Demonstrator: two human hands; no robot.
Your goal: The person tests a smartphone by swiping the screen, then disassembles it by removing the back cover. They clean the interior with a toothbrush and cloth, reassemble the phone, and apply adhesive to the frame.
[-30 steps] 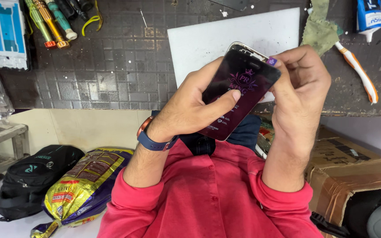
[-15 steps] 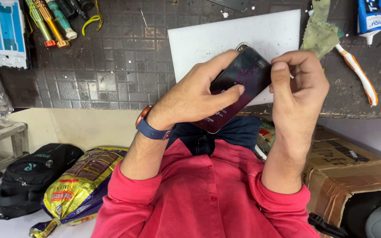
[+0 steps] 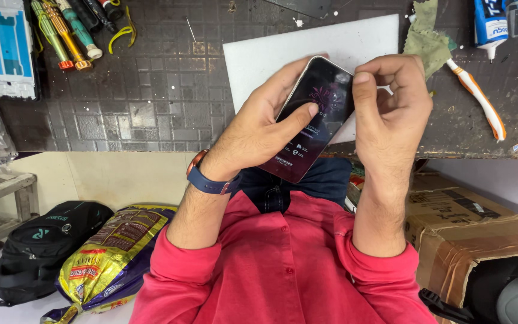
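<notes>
Above the near edge of the dark tiled worktop (image 3: 151, 102), the smartphone (image 3: 313, 117) is held tilted, its long axis running diagonally from lower left to upper right, screen facing the camera. The glass is black and glossy with a purple pattern and small white marks. The left hand (image 3: 259, 129) cradles it, thumb pressed on the screen; the right hand (image 3: 394, 108) pinches its upper right edge, fingers curled. A white sheet (image 3: 259, 54) lies behind, a toothbrush (image 3: 478, 99) to the right, screwdrivers (image 3: 61, 30) at far left.
</notes>
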